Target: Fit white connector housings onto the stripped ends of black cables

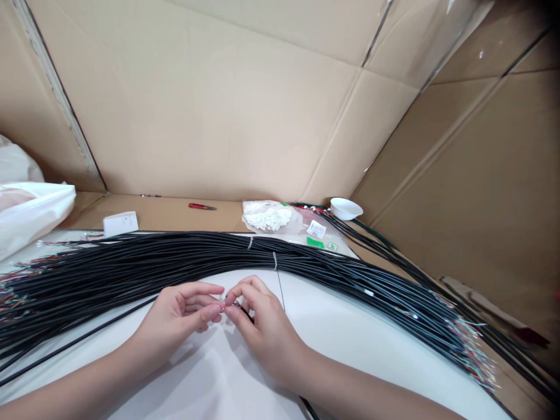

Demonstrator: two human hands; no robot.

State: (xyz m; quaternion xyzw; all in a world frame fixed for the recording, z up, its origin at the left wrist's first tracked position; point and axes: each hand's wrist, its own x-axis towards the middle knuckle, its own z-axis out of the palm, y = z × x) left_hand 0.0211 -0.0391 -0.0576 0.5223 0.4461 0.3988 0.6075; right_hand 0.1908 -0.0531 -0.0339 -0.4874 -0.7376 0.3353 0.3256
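Observation:
My right hand (pixel 262 312) pinches the end of a black cable (pixel 245 312), thumb against forefinger, with thin wires coming out at its tip. The cable passes under my right wrist and shows again at the bottom edge. Close against those fingertips, my left hand (pixel 188 306) has its thumb bent in towards the wire ends and its forefinger stretched out above. What lies between the left fingertips is too small to make out. Just beyond both hands a thick bundle of black cables (pixel 175 256) curves across the white table (pixel 350 344), held by pale ties.
Behind the bundle lie a bag of small white pieces (pixel 269 219), a red-handled tool (pixel 202 206) and a small white box (pixel 121 224). A white bowl (pixel 345 209) stands at the back right, a white plastic bag (pixel 35 210) at the left. Cardboard walls (pixel 219 99) enclose the table.

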